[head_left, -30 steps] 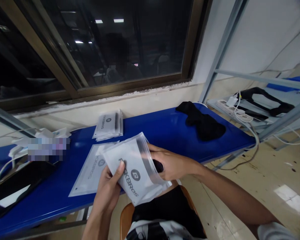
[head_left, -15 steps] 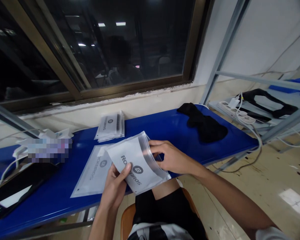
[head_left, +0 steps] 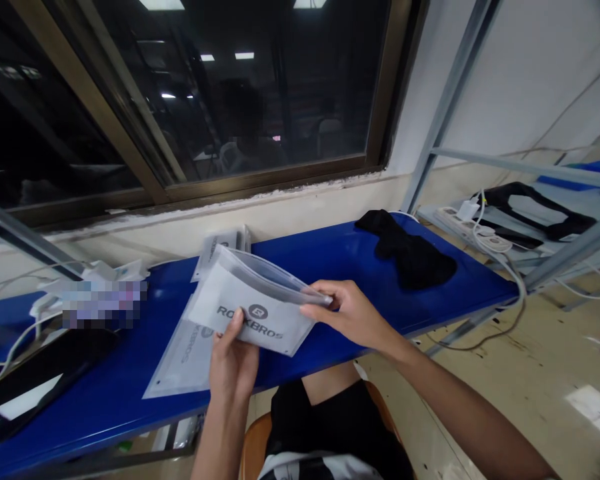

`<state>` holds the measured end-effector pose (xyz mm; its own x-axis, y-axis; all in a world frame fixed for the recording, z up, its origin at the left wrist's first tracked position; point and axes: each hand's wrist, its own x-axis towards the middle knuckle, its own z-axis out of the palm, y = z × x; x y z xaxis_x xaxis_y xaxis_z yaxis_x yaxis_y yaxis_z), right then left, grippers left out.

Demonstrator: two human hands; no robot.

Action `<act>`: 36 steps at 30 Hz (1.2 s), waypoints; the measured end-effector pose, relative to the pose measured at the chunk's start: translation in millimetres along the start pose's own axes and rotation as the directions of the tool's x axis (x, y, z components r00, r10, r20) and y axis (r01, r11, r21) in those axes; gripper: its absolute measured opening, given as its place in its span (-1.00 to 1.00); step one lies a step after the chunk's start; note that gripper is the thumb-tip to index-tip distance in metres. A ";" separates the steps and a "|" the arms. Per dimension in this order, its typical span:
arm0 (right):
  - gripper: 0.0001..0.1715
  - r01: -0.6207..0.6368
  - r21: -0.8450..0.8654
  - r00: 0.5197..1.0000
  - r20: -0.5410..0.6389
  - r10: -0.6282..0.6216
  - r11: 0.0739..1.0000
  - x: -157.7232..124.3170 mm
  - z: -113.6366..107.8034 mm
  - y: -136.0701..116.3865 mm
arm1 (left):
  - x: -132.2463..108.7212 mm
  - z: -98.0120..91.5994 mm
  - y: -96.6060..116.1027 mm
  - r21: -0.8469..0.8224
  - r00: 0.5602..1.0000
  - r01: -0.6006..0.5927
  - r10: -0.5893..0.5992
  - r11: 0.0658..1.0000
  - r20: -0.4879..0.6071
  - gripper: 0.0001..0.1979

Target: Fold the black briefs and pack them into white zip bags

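Observation:
A frosted plastic zip bag printed ROCKBROS is held up over the front edge of the blue table. Its top edge gapes open. My left hand grips the bag's lower left part, thumb on the front beside the print. My right hand pinches the slider end at the bag's upper right corner. Under and left of it, a second frosted bag lies flat on the table, partly covered. Farther back, a stack of bags stands near the wall, partly hidden by the held one.
A black cloth item lies at the right of the blue table. To the left are a black item with a white patch, cables and a blurred-out object. A power strip sits on the right-hand shelf by a metal post.
The bag has turned more level and risen a little, and its mouth now gapes. My right hand has moved from inside the opening to the bag's right corner.

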<state>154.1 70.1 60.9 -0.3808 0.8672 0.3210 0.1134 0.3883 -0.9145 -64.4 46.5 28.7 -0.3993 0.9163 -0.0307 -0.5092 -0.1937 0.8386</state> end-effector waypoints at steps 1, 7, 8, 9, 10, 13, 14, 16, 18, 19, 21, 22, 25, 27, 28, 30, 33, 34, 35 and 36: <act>-0.64 0.014 -0.018 0.999 -0.050 -0.015 1.000 1.7 -2.8 2.6 | 2.2 -0.5 1.8 0.057 0.996 -0.093 0.094 0.994 -0.003 -0.50; -0.76 0.108 -0.270 0.994 0.001 -0.112 0.957 9.0 -30.0 8.0 | 2.7 21.1 30.9 0.550 0.499 -0.817 0.689 0.172 0.526 -0.36; -0.78 0.121 -0.320 0.992 0.010 -0.125 0.939 9.0 -32.4 7.8 | 2.3 31.1 33.9 0.495 0.442 -0.866 0.558 0.062 0.703 -0.40; -0.80 0.124 -0.360 0.991 -0.003 -0.134 0.925 8.5 -33.7 7.9 | 2.7 41.8 35.3 0.431 0.396 -0.902 0.407 0.004 0.823 -0.44; -0.81 0.113 -0.381 0.990 -0.035 -0.137 0.918 7.6 -34.4 8.3 | 4.2 52.1 35.1 0.382 0.363 -0.924 0.273 -0.018 0.891 -0.49; -0.80 0.041 -0.305 0.974 -0.201 -0.107 0.952 2.5 -34.9 12.8 | 12.5 73.2 29.2 0.353 0.350 -0.935 0.136 0.001 0.927 -0.76; -0.77 0.023 -0.260 0.967 -0.238 -0.087 0.965 0.4 -35.3 15.2 | 15.3 76.4 26.9 0.358 0.359 -0.933 0.138 0.032 0.923 -0.79; -0.74 0.019 -0.194 0.955 -0.285 -0.075 0.981 -3.4 -35.8 19.5 | 18.2 79.5 23.9 0.367 0.377 -0.926 0.157 0.091 0.913 -0.79; -0.75 0.062 -0.190 0.939 -0.322 -0.122 0.980 -5.4 -34.7 21.0 | 16.8 82.9 23.0 0.366 0.380 -0.924 0.153 0.112 0.912 -0.85; -0.77 0.099 -0.206 0.926 -0.339 -0.166 0.974 -5.6 -33.2 20.2 | 14.6 86.0 22.9 0.356 0.369 -0.928 0.148 0.107 0.918 -0.85; -0.80 0.175 -0.254 0.901 -0.349 -0.259 0.951 -4.6 -28.8 15.4 | 9.4 94.4 23.0 0.324 0.334 -0.942 0.161 0.086 0.929 -0.83; -0.81 0.207 -0.278 0.891 -0.343 -0.298 0.938 -3.8 -26.4 12.0 | 7.1 98.8 23.2 0.312 0.321 -0.947 0.178 0.080 0.930 -0.84; -0.84 0.253 -0.305 0.870 -0.343 -0.354 0.918 -2.9 -22.8 1.7 | 5.1 105.0 27.1 0.313 0.331 -0.943 0.206 0.115 0.921 -0.82; -0.86 0.249 -0.293 0.860 -0.373 -0.350 0.923 -5.4 -26.2 -2.4 | 9.1 98.9 34.5 0.342 0.363 -0.931 0.211 0.129 0.908 -0.83; -0.86 0.239 -0.283 0.854 -0.394 -0.340 0.929 -7.8 -29.7 -3.0 | 12.8 93.0 39.6 0.358 0.376 -0.926 0.220 0.119 0.900 -0.84; -0.85 0.210 -0.270 0.833 -0.453 -0.317 0.940 -13.6 -38.7 -0.9 | 23.4 77.5 52.0 0.396 0.405 -0.914 0.241 0.087 0.882 -0.85; -0.83 0.174 -0.239 0.785 -0.553 -0.281 0.955 -20.8 -48.3 9.7 | 44.4 54.8 69.3 0.471 0.471 -0.879 0.274 0.072 0.838 -0.86; -0.81 0.160 -0.217 0.775 -0.576 -0.259 0.963 -21.7 -48.4 14.4 | 51.2 49.0 73.0 0.494 0.492 -0.867 0.286 0.072 0.822 -0.86; -0.79 0.144 -0.191 0.771 -0.594 -0.231 0.971 -21.4 -46.5 19.2 | 56.9 43.9 75.0 0.514 0.511 -0.854 0.301 0.076 0.805 -0.86; -0.76 0.127 -0.162 0.769 -0.607 -0.200 0.979 -20.0 -42.7 24.2 | 60.8 39.2 75.1 0.536 0.534 -0.839 0.321 0.091 0.782 -0.85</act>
<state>203.7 75.5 42.9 0.2416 0.7785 0.5793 0.2114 0.5404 -0.8144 -97.0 101.4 111.2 0.2190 0.7013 0.6783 0.6972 -0.5989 0.3941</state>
